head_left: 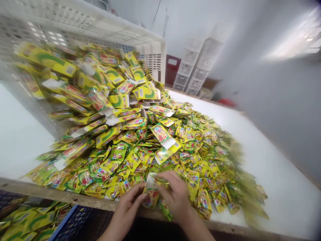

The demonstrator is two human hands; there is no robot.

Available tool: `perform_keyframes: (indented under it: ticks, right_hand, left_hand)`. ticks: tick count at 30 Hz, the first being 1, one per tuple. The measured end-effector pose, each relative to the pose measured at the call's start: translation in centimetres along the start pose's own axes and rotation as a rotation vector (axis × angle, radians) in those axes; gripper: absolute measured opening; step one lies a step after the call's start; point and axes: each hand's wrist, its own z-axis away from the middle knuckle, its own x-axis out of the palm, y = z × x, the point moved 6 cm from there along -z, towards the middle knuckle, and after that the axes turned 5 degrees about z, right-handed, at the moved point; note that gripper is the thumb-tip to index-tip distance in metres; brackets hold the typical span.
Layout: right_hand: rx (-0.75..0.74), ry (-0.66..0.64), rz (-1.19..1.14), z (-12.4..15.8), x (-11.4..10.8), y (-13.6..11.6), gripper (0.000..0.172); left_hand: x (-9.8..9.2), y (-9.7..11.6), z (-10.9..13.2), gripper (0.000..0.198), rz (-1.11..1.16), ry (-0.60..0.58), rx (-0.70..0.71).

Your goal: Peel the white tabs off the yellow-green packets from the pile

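My left hand (130, 204) grips a small yellow printed carton (150, 197) by its side, at the table's front edge. The carton stands tilted with its white end flap up. My right hand (175, 195) is at the carton's open end, fingers curled, with a yellow-green sachet (162, 180) partly hidden behind them; motion blurs this hand. Below it, another green sachet (165, 211) hangs at the table edge. Around both hands spreads a heap of yellow and green sachets (132, 160), and several open cartons (162, 135) lie on top of it.
A white plastic crate (152, 47) lies tipped on its side at the left, with cartons spilling onto the white table (265, 157). Below the front edge, a blue crate (65, 222) holds more yellow packs. White crates (185, 68) stand stacked by the far wall.
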Motion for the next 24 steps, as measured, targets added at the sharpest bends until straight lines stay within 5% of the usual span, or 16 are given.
perform_keyframes:
  ticks: [13, 18, 24]
  right_hand:
    - [0.102, -0.378, 0.36, -0.9, 0.0, -1.7, 0.007]
    - [0.096, -0.54, 0.458, -1.9, -0.4, -3.2, 0.019]
    - [0.131, -0.482, 0.292, -2.4, -1.3, -3.2, 0.02]
  left_hand:
    - [0.9, 0.5, 0.7, 0.028, 0.025, 0.002, 0.039]
    - [1.6, 0.2, 0.6, 0.033, 0.114, 0.0, 0.031]
    - [2.4, 1.3, -0.2, 0.032, 0.197, -0.081, 0.026]
